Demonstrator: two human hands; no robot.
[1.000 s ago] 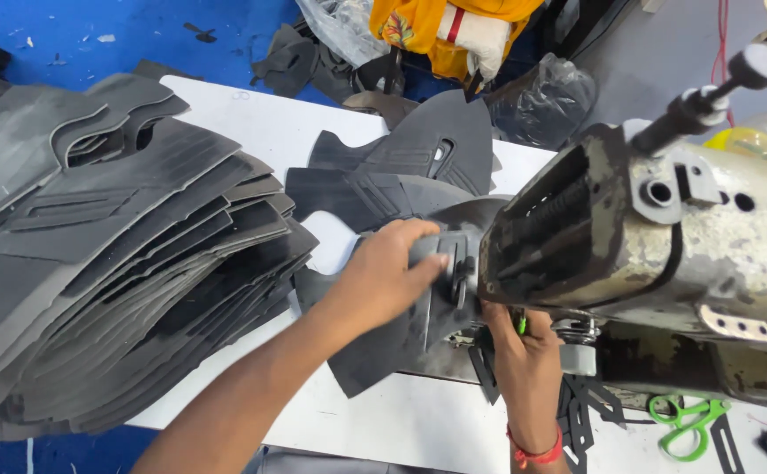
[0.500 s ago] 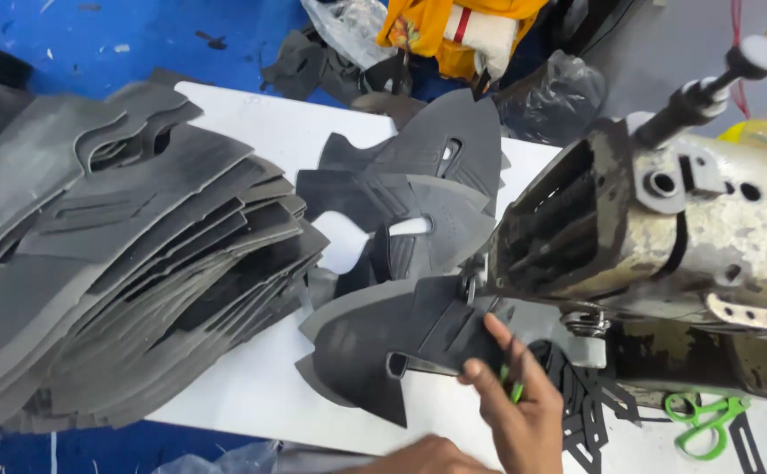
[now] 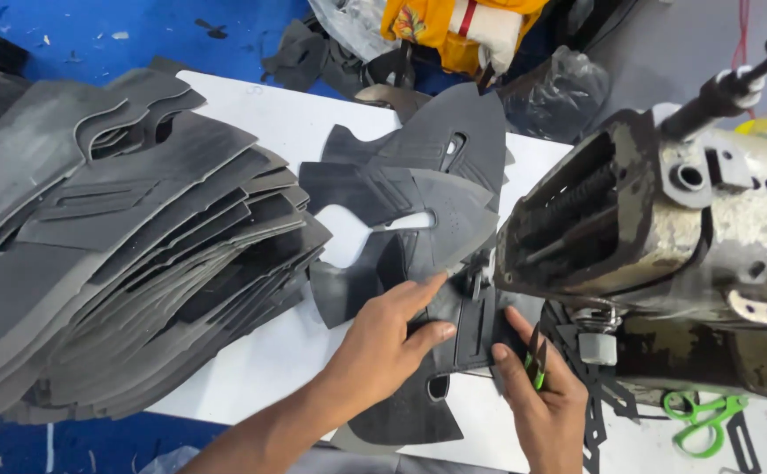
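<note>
A flat dark grey cut piece [image 3: 453, 329] with slots lies at lower centre under the sewing machine head [image 3: 655, 237]. The left hand [image 3: 383, 342] presses it with fingers spread; the right hand [image 3: 537, 399] pinches small green snips [image 3: 534, 360].

Left hand [image 3: 383, 347] flat, fingers spread; right hand [image 3: 537, 399] curled.

A dark grey cut fabric piece [image 3: 453, 338] with slots and a small oval hole is laid flat on the white table, at 6 o'clock from the sewing machine head. Small green-handled snips [image 3: 534, 362] are seen at its 3 o'clock edge.
</note>
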